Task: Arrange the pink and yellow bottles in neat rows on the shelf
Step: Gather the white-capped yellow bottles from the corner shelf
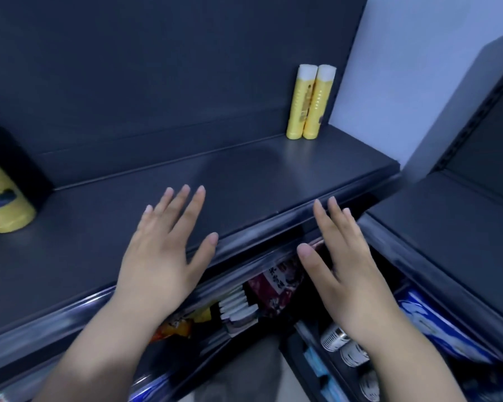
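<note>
Two slim yellow bottles with white caps (310, 103) stand upright, touching side by side, at the back right corner of the dark shelf (244, 175). At the shelf's left edge a wider yellow bottle with a dark cap (3, 192) is partly cut off by the frame. My left hand (163, 256) hovers flat over the shelf's front edge, fingers spread, holding nothing. My right hand (340, 271) is just in front of the shelf lip, fingers apart, also empty. No pink bottle is in view.
Below the shelf, a lower shelf holds packaged goods: a red packet (276, 282), white boxes (238, 309), an orange packet (174, 326). To the right stands another dark shelf unit (447, 227) with blue-white packs (436, 326) and small cans (337, 338) beneath. A pale wall (404, 68) rises behind.
</note>
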`<state>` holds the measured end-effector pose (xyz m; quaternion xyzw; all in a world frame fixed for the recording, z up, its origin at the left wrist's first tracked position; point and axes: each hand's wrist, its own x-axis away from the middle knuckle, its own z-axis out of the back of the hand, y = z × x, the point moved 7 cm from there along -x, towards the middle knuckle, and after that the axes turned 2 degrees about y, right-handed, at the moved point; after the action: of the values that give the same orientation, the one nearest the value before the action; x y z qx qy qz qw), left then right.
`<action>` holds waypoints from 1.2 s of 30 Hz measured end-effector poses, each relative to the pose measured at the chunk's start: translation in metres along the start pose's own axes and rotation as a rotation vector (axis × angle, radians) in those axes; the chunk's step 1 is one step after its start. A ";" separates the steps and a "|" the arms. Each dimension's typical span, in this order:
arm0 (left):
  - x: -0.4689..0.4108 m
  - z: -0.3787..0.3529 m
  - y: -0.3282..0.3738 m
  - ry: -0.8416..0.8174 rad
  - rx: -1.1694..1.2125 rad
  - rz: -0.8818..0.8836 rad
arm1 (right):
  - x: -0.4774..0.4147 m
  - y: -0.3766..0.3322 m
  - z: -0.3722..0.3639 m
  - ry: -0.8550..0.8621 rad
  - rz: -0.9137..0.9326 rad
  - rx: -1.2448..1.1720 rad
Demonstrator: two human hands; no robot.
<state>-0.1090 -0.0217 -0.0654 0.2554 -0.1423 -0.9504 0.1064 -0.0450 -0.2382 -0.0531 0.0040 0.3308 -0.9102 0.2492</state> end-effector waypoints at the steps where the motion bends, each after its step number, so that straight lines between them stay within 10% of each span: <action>1: -0.007 -0.007 0.005 -0.010 -0.006 -0.005 | -0.007 0.003 0.000 -0.007 0.001 0.000; 36: -0.437 -0.187 0.126 0.036 -0.162 -0.272 | -0.456 0.150 0.118 0.073 0.352 0.198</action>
<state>0.3741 -0.0599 0.0190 0.2799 -0.0273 -0.9596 -0.0003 0.4413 -0.2026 0.0275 0.1191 0.2427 -0.8799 0.3908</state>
